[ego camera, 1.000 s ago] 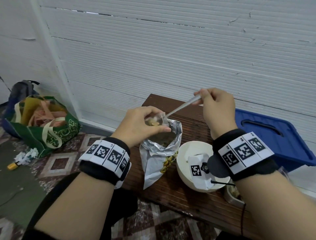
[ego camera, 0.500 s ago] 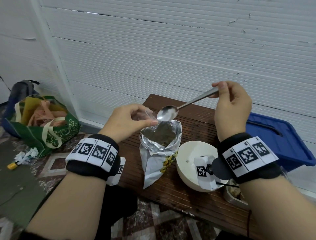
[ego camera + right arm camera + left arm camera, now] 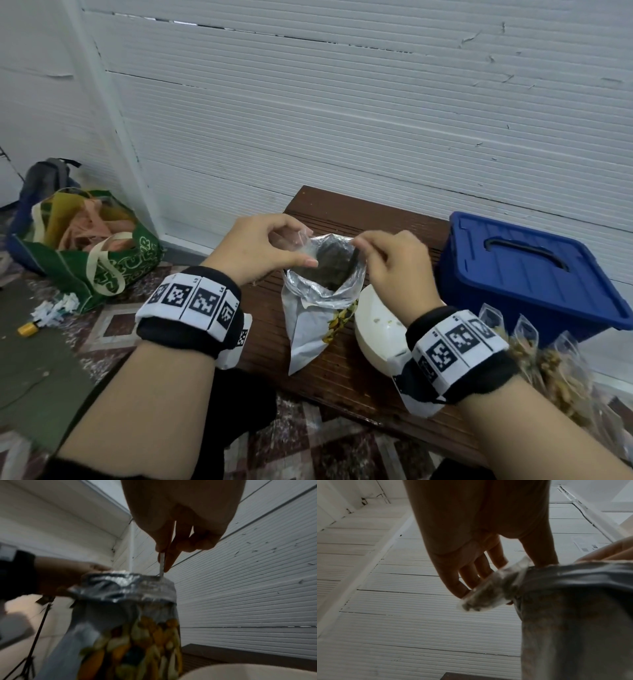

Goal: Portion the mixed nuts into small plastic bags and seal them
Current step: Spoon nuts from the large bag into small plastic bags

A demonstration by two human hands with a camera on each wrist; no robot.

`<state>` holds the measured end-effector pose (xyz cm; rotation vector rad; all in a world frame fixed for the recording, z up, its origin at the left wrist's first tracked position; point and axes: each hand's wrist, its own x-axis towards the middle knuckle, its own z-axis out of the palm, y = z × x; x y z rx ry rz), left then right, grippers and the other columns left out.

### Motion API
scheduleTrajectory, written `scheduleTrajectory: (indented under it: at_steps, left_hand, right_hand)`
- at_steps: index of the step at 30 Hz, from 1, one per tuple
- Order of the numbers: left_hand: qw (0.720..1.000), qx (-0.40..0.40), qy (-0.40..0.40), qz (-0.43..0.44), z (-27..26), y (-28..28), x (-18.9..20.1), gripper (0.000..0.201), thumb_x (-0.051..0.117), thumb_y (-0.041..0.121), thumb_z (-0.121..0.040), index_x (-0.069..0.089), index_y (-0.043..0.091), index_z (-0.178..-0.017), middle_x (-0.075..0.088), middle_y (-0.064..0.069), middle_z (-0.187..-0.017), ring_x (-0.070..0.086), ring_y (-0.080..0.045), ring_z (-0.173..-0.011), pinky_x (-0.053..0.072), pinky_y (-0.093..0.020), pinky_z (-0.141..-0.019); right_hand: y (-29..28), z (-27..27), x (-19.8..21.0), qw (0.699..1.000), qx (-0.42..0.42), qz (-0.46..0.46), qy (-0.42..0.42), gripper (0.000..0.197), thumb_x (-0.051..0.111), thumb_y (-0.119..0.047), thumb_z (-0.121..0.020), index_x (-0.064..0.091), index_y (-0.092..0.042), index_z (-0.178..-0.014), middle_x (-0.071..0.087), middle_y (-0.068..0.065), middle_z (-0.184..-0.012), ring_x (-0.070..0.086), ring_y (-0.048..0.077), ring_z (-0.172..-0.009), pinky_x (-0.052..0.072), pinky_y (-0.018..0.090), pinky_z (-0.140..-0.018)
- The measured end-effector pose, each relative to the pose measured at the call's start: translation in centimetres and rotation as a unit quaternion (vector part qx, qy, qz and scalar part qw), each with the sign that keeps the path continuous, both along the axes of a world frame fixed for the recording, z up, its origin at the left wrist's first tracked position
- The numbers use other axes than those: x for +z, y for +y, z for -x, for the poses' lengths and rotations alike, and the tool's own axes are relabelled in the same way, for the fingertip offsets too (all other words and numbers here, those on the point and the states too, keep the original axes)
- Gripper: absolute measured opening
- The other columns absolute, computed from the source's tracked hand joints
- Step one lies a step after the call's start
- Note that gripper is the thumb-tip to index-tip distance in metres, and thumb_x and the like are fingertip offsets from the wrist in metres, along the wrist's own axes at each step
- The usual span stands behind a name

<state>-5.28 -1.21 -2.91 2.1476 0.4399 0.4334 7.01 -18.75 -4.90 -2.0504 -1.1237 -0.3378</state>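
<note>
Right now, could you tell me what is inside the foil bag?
The foil bag holds a dark mass, too dim to identify. The spoon, pinched by the right hand, dips in; its bowl is hidden.

Soft, even daylight is filling the head view, leaving the white ribbed wall [image 3: 342,120] bright and casting only faint shadows under the forearms onto the desk [image 3: 329,212]. Straight wall lines are bowing toward the picture edges from the wide lens. Mild glare is glinting on the foil nut bag [image 3: 322,291]. Both wrist views are looking up against the pale wall, so the left hand [image 3: 479,534] and right hand [image 3: 180,520] are showing as dim, backlit shapes. The small clear bag [image 3: 488,595] is smearing with motion blur, and the foil bag's printed front [image 3: 137,649] is sitting close, soft and out of focus.
</note>
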Motion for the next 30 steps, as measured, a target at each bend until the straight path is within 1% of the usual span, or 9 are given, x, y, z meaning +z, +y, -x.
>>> scheduleTrajectory:
  at_steps: [5,9,11,13,17,21,25,27,30]
  left_hand:
    - [1.000,-0.001,0.005,-0.026,-0.2,-0.1,-0.2,0.049,0.089,0.033,-0.059,0.071,0.027,-0.104,0.068,0.011,-0.091,0.062,0.000,-0.081,0.043,-0.003,-0.065]
    - [1.000,-0.002,-0.001,-0.023,-0.2,-0.1,-0.4,0.051,0.090,0.032,-0.057,0.071,0.026,-0.104,0.068,0.012,-0.090,0.062,0.006,-0.080,0.045,-0.004,-0.067]
    - [1.000,-0.003,-0.004,-0.019,-0.2,-0.1,-0.5,0.052,0.090,0.032,-0.056,0.072,0.026,-0.104,0.068,0.012,-0.089,0.059,0.011,-0.078,0.044,-0.004,-0.067]
    - [1.000,-0.004,-0.004,-0.019,-0.2,0.0,-0.5,0.052,0.090,0.033,-0.057,0.071,0.026,-0.105,0.068,0.012,-0.090,0.059,0.013,-0.078,0.044,-0.003,-0.066]
    - [1.000,0.000,-0.002,-0.024,-0.1,0.0,-0.4,0.053,0.087,0.039,-0.057,0.071,0.028,-0.107,0.069,0.011,-0.094,0.062,0.000,-0.087,0.046,-0.004,-0.069]
    - [1.000,0.002,-0.004,-0.020,0.0,0.0,-0.3,0.054,0.085,0.043,-0.057,0.071,0.029,-0.108,0.069,0.010,-0.092,0.063,-0.004,-0.088,0.047,-0.005,-0.069]
    - [1.000,0.003,-0.015,-0.011,0.3,0.1,0.0,0.058,0.082,0.048,-0.053,0.072,0.029,-0.107,0.072,0.009,-0.092,0.065,-0.005,-0.089,0.050,-0.009,-0.074]
    - [1.000,0.006,-0.019,-0.005,0.4,0.2,0.1,0.057,0.084,0.046,-0.054,0.072,0.028,-0.107,0.072,0.009,-0.092,0.066,-0.005,-0.088,0.050,-0.008,-0.074]
    - [1.000,0.010,-0.017,-0.004,0.5,0.2,0.3,0.056,0.086,0.041,-0.054,0.072,0.027,-0.107,0.072,0.010,-0.090,0.065,-0.004,-0.086,0.047,-0.005,-0.070]
  right_hand:
    - [0.5,1.1,-1.1,0.998,0.035,0.046,0.009,0.023,0.053,-0.025,-0.093,0.073,-0.016,-0.087,0.064,0.000,-0.067,0.050,0.022,-0.073,0.040,0.036,-0.070]
    - [0.9,1.3,-0.7,0.992,0.014,0.024,0.125,0.020,0.055,-0.019,-0.095,0.073,-0.017,-0.088,0.068,-0.002,-0.072,0.061,0.019,-0.078,0.048,0.034,-0.074]
    - [0.9,1.3,-0.3,0.984,-0.013,-0.012,0.176,0.022,0.054,-0.018,-0.096,0.073,-0.016,-0.086,0.066,-0.006,-0.069,0.061,0.014,-0.070,0.048,0.025,-0.069]
    - [0.7,1.0,0.4,0.977,-0.048,-0.051,0.202,0.024,0.051,-0.018,-0.097,0.072,-0.015,-0.084,0.064,-0.005,-0.066,0.055,0.008,-0.059,0.040,0.011,-0.057]
    - [0.0,-0.2,1.3,0.949,-0.135,-0.135,0.251,0.028,0.049,-0.017,-0.098,0.069,-0.012,-0.079,0.062,-0.008,-0.066,0.048,0.000,-0.056,0.036,0.004,-0.050]
    - [-0.4,-1.5,1.5,0.930,-0.189,-0.148,0.277,0.032,0.048,-0.019,-0.098,0.070,-0.014,-0.075,0.063,-0.008,-0.067,0.049,0.002,-0.057,0.038,0.013,-0.054]
    - [-0.9,-2.5,1.9,0.920,-0.215,-0.156,0.288,0.039,0.048,-0.018,-0.097,0.067,-0.015,-0.064,0.063,-0.012,-0.072,0.050,0.002,-0.064,0.038,0.024,-0.069]
    - [-1.2,-2.9,2.3,0.919,-0.220,-0.159,0.288,0.038,0.047,-0.018,-0.098,0.068,-0.014,-0.066,0.060,-0.017,-0.069,0.050,0.003,-0.063,0.037,0.024,-0.066]
    - [-1.7,-3.7,3.4,0.921,-0.222,-0.164,0.274,0.036,0.046,-0.018,-0.097,0.070,-0.012,-0.071,0.061,-0.012,-0.069,0.053,0.006,-0.071,0.038,0.022,-0.071]
